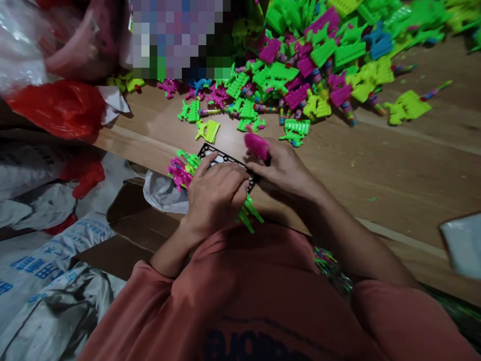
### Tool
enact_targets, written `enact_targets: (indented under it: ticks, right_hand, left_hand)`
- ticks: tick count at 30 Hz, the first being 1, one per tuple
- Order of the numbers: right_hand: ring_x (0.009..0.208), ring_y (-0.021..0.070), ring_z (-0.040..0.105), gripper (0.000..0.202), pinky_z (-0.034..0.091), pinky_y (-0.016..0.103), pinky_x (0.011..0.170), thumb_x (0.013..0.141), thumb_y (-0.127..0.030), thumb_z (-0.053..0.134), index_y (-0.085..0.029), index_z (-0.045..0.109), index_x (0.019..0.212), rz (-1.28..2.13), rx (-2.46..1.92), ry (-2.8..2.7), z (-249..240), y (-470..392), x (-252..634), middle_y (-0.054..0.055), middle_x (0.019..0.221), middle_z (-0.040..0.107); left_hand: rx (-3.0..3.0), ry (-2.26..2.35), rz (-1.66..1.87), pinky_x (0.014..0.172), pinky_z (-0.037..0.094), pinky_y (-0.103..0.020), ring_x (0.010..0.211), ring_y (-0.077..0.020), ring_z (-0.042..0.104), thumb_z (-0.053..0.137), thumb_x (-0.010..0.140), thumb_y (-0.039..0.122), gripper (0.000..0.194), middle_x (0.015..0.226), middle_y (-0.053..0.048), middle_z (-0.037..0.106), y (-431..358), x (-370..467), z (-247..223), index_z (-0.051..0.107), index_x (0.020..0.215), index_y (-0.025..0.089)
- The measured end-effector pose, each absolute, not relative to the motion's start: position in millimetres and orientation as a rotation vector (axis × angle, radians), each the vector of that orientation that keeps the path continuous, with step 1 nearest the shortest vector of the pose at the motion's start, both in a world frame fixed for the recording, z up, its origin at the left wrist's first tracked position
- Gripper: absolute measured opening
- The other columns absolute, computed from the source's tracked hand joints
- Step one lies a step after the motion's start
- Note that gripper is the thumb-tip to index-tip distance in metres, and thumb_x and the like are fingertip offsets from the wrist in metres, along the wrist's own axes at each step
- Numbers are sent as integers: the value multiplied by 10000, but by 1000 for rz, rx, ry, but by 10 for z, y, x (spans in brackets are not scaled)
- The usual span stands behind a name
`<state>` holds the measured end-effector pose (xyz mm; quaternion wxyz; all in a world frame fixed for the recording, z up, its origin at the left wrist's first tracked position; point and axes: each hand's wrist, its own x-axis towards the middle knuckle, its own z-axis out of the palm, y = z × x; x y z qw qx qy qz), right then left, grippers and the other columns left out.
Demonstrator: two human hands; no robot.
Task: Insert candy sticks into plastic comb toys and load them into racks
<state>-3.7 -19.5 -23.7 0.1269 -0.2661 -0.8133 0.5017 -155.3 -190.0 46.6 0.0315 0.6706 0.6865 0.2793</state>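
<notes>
My left hand (220, 193) is closed over a bundle of small plastic toys (181, 173). Pink and green animal-shaped ends stick out to its left, and thin green strips (250, 213) come out below its right side. Its palm and the middle of the bundle are hidden. Under its fingers is a black openwork plastic frame (225, 154), tilted near the table edge. My right hand (287, 168) grips a bright pink plastic toy (257, 144) between thumb and fingers, just beyond the frame's right side.
Green, pink, yellow and blue toys, several with candy-filled tubes, make a large pile (300, 75) across the wooden table (376, 175). A red plastic bag (60, 108) lies at left. Below are an open cardboard box (131, 220) and white sacks (56, 260).
</notes>
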Motion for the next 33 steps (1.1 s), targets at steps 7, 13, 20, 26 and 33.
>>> enact_targets:
  ticks: [7,13,20,26,33]
  right_hand:
    - [972,258,784,136,637,409,921,1080,-305,643,-243,759,1116,1725,-694,-2257,-321,-661,431,73,1099,834]
    - [1048,329,735,231,662,512,933,1114,-344,555,-233,693,1261,1204,-329,-2426,-560,-724,383,149,1148,787]
    - [1156,368,745,252,647,592,1066,1103,-316,534,-261,735,1244,1134,-467,-2579,-631,-782,349,152,1193,807]
    - [1159,317,732,233,649,506,1025,1123,-319,583,-239,741,1273,1233,-248,-2721,-344,-591,296,139,1276,798]
    - [1211,367,685,295,570,550,1067,1125,-185,487,-166,776,1181,784,-924,-2708,-114,285,-334,229,1308,748]
  left_hand:
    - [2047,2122,899,1337,503,-476,1036,-203,844,647,1140,282,160,1073,-5,890,-1870,-1545,432,778,1054,249]
    - [2083,2105,846,1338,492,-475,1076,-215,837,610,1162,312,238,1133,-27,894,-1887,-1557,444,824,1253,262]
    - [2099,2025,677,1396,436,-542,1181,-254,826,589,1189,414,367,1305,-61,883,-1908,-1586,503,785,1480,307]
    - [2243,1940,624,1347,465,-581,1270,-284,788,670,1161,461,231,1282,13,896,-1880,-1625,528,847,1221,325]
    - [2199,1638,643,1458,350,-590,1232,-229,814,673,1154,360,181,1064,14,895,-1918,-1609,616,823,1099,275]
